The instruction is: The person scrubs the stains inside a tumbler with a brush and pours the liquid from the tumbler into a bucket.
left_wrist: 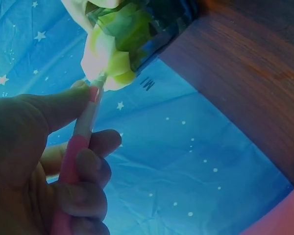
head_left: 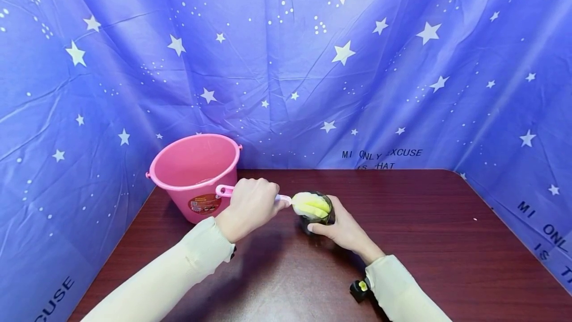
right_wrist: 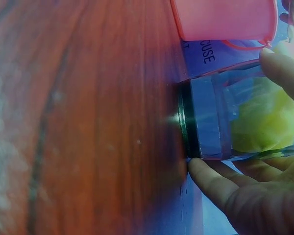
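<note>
My left hand (head_left: 254,205) grips the pink and white handle (left_wrist: 74,156) of a sponge cup brush, thumb laid along its shaft. The brush's yellow and white sponge head (head_left: 311,205) sits partly inside a dark clear glass (right_wrist: 213,115), bulging out at the mouth. Around the side of that glass curl the fingers and thumb of my right hand (head_left: 341,225). In the right wrist view the thick base of the glass is close to the tabletop, and the yellow sponge shows through the wall.
A pink bucket (head_left: 178,178) with a red label stands left of the hands on the dark wood table (head_left: 415,222). Blue cloth (head_left: 277,63) with white stars hangs behind and at both sides. A small black device (head_left: 359,290) is at the right sleeve.
</note>
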`<state>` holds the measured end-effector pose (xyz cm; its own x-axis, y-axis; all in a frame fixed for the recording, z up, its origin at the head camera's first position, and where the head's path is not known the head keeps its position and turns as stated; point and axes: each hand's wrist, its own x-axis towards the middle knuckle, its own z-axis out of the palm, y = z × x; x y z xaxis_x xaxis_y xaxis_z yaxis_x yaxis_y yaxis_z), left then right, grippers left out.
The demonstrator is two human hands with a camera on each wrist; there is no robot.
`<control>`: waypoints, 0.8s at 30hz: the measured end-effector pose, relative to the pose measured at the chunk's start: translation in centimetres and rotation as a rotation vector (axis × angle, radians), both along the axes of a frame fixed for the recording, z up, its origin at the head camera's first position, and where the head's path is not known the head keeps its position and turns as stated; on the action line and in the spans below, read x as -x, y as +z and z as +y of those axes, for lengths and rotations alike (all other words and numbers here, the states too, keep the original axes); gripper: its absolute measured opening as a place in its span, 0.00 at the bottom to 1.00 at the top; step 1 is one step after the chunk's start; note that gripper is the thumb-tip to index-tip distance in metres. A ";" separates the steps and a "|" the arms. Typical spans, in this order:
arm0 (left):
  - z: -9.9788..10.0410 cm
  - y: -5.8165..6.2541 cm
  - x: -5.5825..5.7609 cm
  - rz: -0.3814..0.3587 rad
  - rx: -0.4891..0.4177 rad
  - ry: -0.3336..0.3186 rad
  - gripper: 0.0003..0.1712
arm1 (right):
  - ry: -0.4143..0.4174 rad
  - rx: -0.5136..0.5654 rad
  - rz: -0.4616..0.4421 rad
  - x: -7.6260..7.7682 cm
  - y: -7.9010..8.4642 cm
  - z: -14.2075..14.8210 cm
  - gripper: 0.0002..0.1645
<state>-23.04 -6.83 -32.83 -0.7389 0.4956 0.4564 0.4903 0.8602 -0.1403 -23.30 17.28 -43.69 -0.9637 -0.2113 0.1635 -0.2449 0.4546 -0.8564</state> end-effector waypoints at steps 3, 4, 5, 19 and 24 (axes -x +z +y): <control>-0.1 -0.3 0.0 0.009 -0.019 -0.007 0.26 | -0.006 -0.003 -0.005 0.0 0.0 0.0 0.47; -0.1 -0.4 -0.1 0.010 -0.023 -0.008 0.26 | -0.008 -0.009 -0.005 0.0 0.0 0.1 0.47; -0.2 -0.4 -0.1 0.009 -0.026 -0.009 0.27 | -0.012 -0.007 -0.008 0.0 0.0 0.1 0.47; -0.5 -0.4 -0.1 0.046 -0.029 -0.022 0.27 | -0.008 -0.017 0.017 -0.1 0.0 0.0 0.48; -0.5 0.0 -0.3 0.060 -0.020 -0.029 0.27 | -0.010 -0.015 0.014 -0.1 0.1 0.0 0.48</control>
